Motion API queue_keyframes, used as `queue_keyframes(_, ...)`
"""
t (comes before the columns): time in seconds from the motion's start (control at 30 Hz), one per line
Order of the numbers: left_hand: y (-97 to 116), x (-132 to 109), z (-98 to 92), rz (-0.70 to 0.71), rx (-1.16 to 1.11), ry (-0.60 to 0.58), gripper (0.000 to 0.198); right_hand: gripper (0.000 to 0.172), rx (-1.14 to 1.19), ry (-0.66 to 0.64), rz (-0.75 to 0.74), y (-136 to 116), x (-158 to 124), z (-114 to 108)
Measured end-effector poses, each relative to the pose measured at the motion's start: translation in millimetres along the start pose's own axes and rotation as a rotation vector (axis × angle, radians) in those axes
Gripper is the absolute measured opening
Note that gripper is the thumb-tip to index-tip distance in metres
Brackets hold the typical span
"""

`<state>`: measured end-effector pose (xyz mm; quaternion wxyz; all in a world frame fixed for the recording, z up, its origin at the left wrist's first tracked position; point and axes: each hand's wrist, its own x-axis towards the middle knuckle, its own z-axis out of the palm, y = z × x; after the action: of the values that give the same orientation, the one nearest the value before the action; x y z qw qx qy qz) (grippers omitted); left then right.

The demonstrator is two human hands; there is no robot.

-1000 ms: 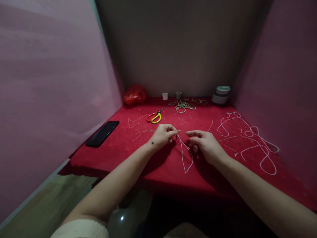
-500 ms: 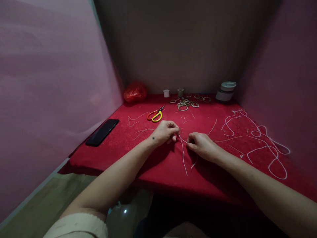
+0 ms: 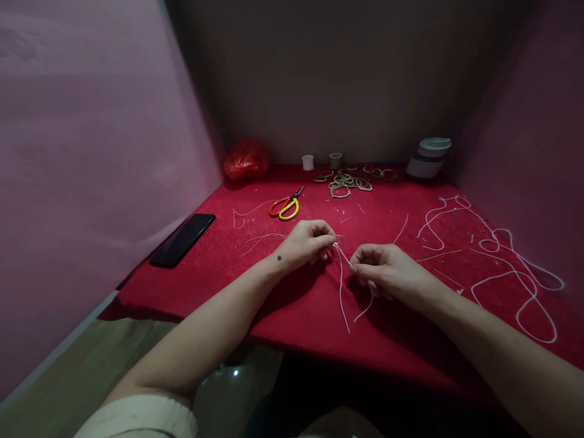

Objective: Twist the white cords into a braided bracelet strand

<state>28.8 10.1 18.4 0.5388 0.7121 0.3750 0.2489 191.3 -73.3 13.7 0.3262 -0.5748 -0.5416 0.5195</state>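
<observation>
My left hand pinches a thin white cord close to a small knot at its fingertips. Two strands come away from that knot. One hangs loose toward the table's front edge; the other runs taut to my right hand, whose thumb and forefinger are closed on it. Below the right hand the strand's tail curves down over the red cloth. Thin tan cord ends stick out to the left behind my left hand. What else lies inside the left fingers is hidden.
Red-and-yellow-handled scissors lie beyond my left hand. A black phone is at left. Several braided cord rings, two small cups, a red plastic bag and a lidded jar stand behind. Loose white cord coils at right.
My right hand has drawn slightly right and opened its curl a little, the strand still pinched. The left hand keeps its grip. The camera view has shifted slightly.
</observation>
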Motion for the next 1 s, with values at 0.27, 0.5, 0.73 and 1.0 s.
queue_keyframes(0.27, -3.1, -1.1, 1.6, 0.111, 0.265, -0.075, 0.009, 0.01, 0.134, -0.058, 0.058, -4.3, -0.1, 2.3)
queue_keyframes(0.5, -4.2, -3.1, -0.3, 0.181, 0.394, -0.199, 0.015, 0.018, 0.302, -0.083, 0.005, 3.4, 4.0, -1.1)
queue_keyframes(0.73, -4.5, -3.6, 0.4, 0.218, 0.404, -0.142, 0.011, 0.02, 0.45, -0.133, 0.065, -3.1, 0.4, -16.0)
queue_keyframes(1.0, -8.8, -1.3, -5.9, 0.086, 0.202, -0.089, 0.01, 0.018, 0.358, -0.148, -0.024, -5.1, -2.6, -36.4)
